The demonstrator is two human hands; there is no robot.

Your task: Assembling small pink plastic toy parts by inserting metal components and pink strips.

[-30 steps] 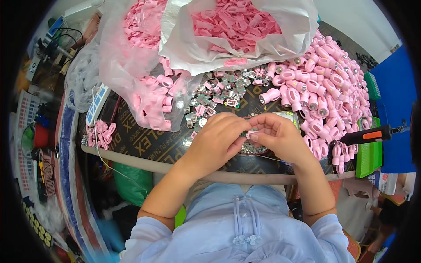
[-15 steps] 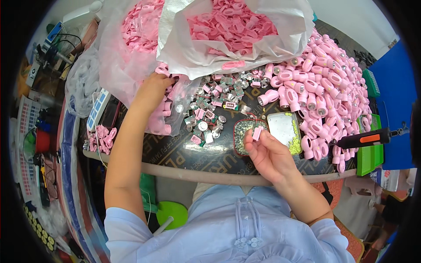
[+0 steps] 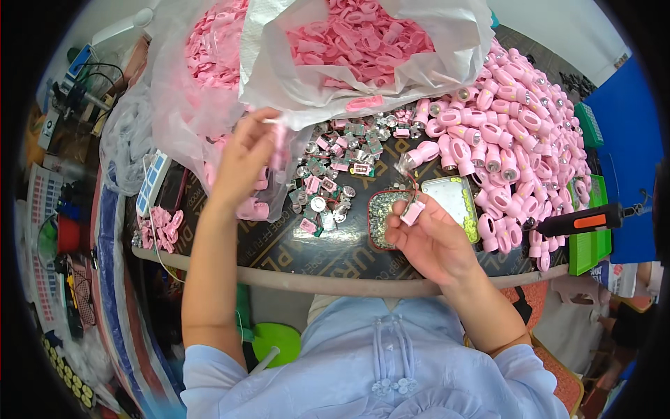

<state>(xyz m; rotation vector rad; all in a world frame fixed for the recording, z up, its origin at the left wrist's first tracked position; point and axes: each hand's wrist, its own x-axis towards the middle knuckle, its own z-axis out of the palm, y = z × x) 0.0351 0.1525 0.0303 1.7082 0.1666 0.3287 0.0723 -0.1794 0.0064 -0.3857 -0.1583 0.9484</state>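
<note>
My left hand (image 3: 246, 155) is raised over the clear bag at the left, its fingers closed on a pink plastic flashlight housing (image 3: 278, 145), smeared by motion. My right hand (image 3: 438, 241) pinches a small pink switch block (image 3: 412, 212) between thumb and fingers. Red wires rise from that block toward a silvery lamp reflector (image 3: 403, 165). Under the right hand stands a red-rimmed box of small metal parts (image 3: 382, 218). Beside it lies a white tray (image 3: 440, 197) with yellow-green bits along its right side. Between my hands is a heap of switch blocks with reflectors (image 3: 328, 185).
Two large bags of pink parts, one clear (image 3: 171, 84) and one white (image 3: 272, 70), occupy the back. A big pile of pink flashlights (image 3: 520, 133) covers the right. An orange-and-black tool (image 3: 583, 221) juts in there, near a green tray (image 3: 599, 234). Small pink pieces (image 3: 164, 227) lie at left.
My left hand has come up out of the clear bag toward me, bringing a pink housing. My right hand stays nearly in place, its switch block slightly turned and lower.
</note>
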